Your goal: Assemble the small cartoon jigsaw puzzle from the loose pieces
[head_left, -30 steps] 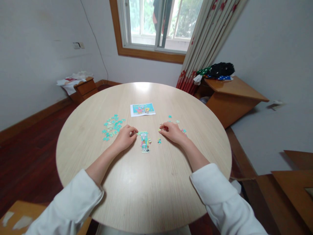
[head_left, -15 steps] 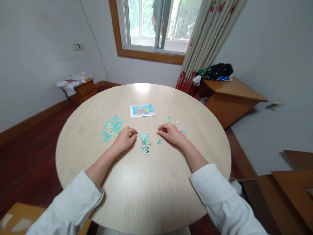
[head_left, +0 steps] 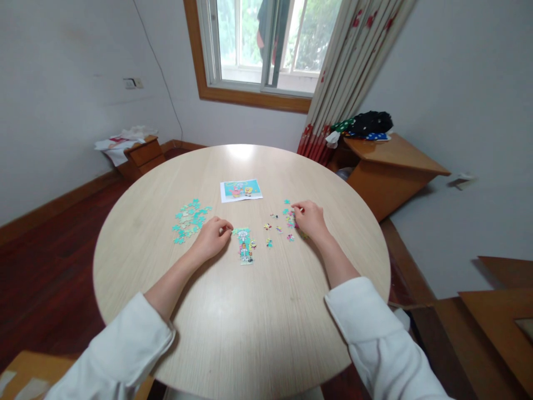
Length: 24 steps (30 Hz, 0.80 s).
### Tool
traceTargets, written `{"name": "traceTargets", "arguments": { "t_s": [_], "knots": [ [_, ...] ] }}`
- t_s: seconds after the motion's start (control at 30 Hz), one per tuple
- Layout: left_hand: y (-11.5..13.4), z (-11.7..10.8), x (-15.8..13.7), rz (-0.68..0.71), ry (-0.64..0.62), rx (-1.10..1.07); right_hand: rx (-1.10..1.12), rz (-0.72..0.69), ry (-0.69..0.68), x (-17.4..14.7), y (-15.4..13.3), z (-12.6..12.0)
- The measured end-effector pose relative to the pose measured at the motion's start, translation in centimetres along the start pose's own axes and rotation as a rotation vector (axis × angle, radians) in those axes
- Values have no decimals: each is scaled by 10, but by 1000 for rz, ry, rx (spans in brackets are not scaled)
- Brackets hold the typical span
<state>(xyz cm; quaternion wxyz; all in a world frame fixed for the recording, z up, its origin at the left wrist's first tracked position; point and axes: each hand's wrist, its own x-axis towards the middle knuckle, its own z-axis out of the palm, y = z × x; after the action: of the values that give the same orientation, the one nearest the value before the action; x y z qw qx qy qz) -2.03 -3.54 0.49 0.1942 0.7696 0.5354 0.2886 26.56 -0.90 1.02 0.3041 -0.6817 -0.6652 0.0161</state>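
A narrow, partly joined jigsaw puzzle [head_left: 244,247] with cartoon figures lies at the middle of the table. My left hand [head_left: 213,238] rests at its upper left, thumb and finger pinched at a small greenish puzzle piece [head_left: 235,231] on its edge. Over the loose pieces on the right is my right hand [head_left: 310,218], its fingertips drawn together; whatever may be between them is too small to make out. Several colourful pieces [head_left: 290,238] lie beside and partly under that hand. Between the puzzle and the right hand are a few single pieces [head_left: 269,243].
A pile of turquoise and pale pieces [head_left: 189,222] lies left of my left hand. Behind the puzzle is a printed picture card [head_left: 241,190] with cartoon figures. The round table [head_left: 233,322] has a wooden cabinet [head_left: 391,161] with cloths beyond its right edge.
My right hand has moved right and slightly away from me, from the single pieces to the right-hand group, uncovering several pieces. My left hand stays at the puzzle's upper left.
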Motion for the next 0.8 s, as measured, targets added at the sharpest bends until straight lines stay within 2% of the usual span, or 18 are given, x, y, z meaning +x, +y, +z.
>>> {"name": "traceTargets", "arguments": {
  "t_s": [0.13, 0.23, 0.37, 0.6, 0.8],
  "knots": [
    [0, 0, 0, 2, 5, 3, -156, 98, -14, 6, 29, -1],
    [-1, 0, 0, 6, 3, 9, -188, 111, -38, 7, 36, 0],
    [-2, 1, 0, 7, 10, 10, -171, 100, -42, 6, 33, -1],
    [-3, 1, 1, 5, 5, 4, 13, 159, -147, 4, 25, -17],
    [-1, -1, 1, 1, -6, 2, 66, 164, -239, 1, 11, -24]
  ]
}}
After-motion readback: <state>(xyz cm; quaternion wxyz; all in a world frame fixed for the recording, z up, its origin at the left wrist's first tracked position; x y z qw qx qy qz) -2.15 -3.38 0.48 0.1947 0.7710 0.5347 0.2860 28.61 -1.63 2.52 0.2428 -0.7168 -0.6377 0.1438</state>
